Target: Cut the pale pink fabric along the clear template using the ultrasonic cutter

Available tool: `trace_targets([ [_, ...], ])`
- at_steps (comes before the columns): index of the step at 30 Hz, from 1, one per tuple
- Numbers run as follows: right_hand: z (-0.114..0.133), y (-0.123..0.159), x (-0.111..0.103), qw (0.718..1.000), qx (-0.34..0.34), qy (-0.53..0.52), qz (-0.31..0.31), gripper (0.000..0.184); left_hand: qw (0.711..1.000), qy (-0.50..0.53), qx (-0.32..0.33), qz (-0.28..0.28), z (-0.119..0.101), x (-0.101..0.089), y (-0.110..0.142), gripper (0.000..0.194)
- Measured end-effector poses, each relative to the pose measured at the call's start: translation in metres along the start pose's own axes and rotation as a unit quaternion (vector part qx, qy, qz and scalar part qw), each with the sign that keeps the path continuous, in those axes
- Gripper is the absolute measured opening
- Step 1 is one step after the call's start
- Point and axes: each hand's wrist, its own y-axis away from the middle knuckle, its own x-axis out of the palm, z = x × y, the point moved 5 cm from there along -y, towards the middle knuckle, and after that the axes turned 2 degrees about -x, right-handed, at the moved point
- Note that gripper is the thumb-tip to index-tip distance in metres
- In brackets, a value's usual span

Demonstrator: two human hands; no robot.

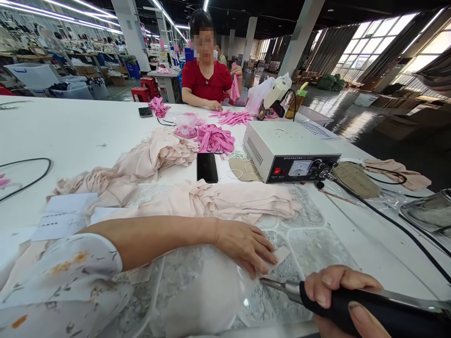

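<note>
My left hand (246,244) lies palm down on a clear mat, its fingers pressing a small pale fabric piece (278,257) flat. My right hand (343,300) is wrapped round the black handle of a handheld welding tool (369,310), whose metal tip (278,285) points left and sits just below the fabric piece. A pale pink garment pile (211,199) lies just beyond my left forearm. A white mound of fabric (197,291) sits under my left wrist.
A white control box (285,150) with a dial stands at centre right, its black cable (387,218) running toward me. A black phone (206,167) lies beside it. Pink strap bundles (214,138) lie further back. A person in red (206,80) sits opposite, holding pink strips.
</note>
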Motion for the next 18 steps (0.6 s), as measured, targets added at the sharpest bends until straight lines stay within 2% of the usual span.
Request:
trace_targets([
  [5,0.0,0.002,0.001,1.0,0.015,0.009,0.016,0.01,0.996,0.075,-0.04,0.011,0.003,0.0,0.0,0.009],
  [11,-0.001,0.003,-0.002,1.0,0.016,0.007,0.017,0.009,0.991,0.114,-0.063,-0.033,0.005,0.001,0.002,0.01],
  [15,0.001,0.001,-0.019,0.997,0.038,-0.029,-0.059,0.011,0.992,0.109,-0.053,-0.027,0.003,-0.002,0.004,0.012],
  [18,0.005,-0.005,-0.032,0.991,0.044,-0.044,-0.122,0.011,0.993,0.085,-0.075,-0.022,0.0,-0.015,0.005,0.009],
])
